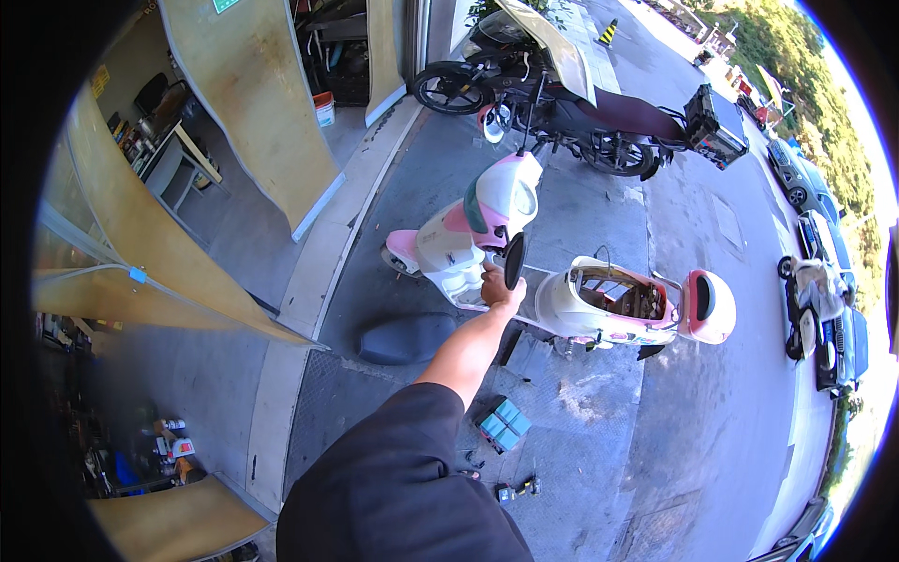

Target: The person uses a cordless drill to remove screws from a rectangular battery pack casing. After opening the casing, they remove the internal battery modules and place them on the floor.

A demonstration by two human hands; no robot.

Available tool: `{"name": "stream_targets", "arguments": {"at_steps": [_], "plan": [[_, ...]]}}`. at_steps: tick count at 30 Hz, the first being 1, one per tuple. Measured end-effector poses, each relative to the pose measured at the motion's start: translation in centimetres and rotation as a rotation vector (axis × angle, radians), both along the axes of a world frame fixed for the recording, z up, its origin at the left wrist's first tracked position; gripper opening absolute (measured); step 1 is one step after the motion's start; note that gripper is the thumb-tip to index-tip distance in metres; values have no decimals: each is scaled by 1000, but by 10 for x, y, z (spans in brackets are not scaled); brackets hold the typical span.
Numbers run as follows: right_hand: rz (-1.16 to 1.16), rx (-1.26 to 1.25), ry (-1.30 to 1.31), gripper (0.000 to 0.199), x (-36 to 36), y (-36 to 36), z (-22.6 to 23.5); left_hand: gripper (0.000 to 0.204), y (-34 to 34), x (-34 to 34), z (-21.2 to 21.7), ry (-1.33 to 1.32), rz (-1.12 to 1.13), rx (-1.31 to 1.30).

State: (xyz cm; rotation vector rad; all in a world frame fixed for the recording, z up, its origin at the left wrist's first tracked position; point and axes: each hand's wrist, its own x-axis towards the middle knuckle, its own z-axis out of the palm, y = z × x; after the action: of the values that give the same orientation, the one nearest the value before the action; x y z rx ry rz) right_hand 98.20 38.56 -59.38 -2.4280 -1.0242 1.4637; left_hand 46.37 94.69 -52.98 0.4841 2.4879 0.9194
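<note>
We look down on grey pavement [581,440] that fills the middle and lower right of the frame. Upper centre, a dark motorcycle [571,103] is parked. Just below it, at centre, a pink and white scooter [562,272] stands with its seat off and the bay under it open. The black seat [407,337] lies on the ground left of centre, near the scooter's front. Wooden panels [253,103] lean along the upper left by a workshop opening.

One arm in a dark sleeve [403,487] comes up from the lower edge. We cannot tell whether it is the left or right. Its hand [501,288] is closed around the scooter's handlebar, just beside the black mirror [514,259].

Lower centre, a blue box [506,423] sits on the pavement, small tools [517,489] below it.
</note>
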Motion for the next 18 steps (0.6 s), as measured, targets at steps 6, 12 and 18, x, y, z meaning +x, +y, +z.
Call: {"name": "stream_targets", "arguments": {"at_steps": [6, 12, 18], "plan": [[-61, -39, 4, 47, -43, -11, 39, 85, 7, -2, -22, 311, -15, -168], [-274, -44, -18, 45, -96, -42, 76, 60, 29, 3, -62, 115, 36, -29], [-439, -24, -6, 43, -132, -74, 71, 49, 23, -6, -41, 21, -80, -122]]}}
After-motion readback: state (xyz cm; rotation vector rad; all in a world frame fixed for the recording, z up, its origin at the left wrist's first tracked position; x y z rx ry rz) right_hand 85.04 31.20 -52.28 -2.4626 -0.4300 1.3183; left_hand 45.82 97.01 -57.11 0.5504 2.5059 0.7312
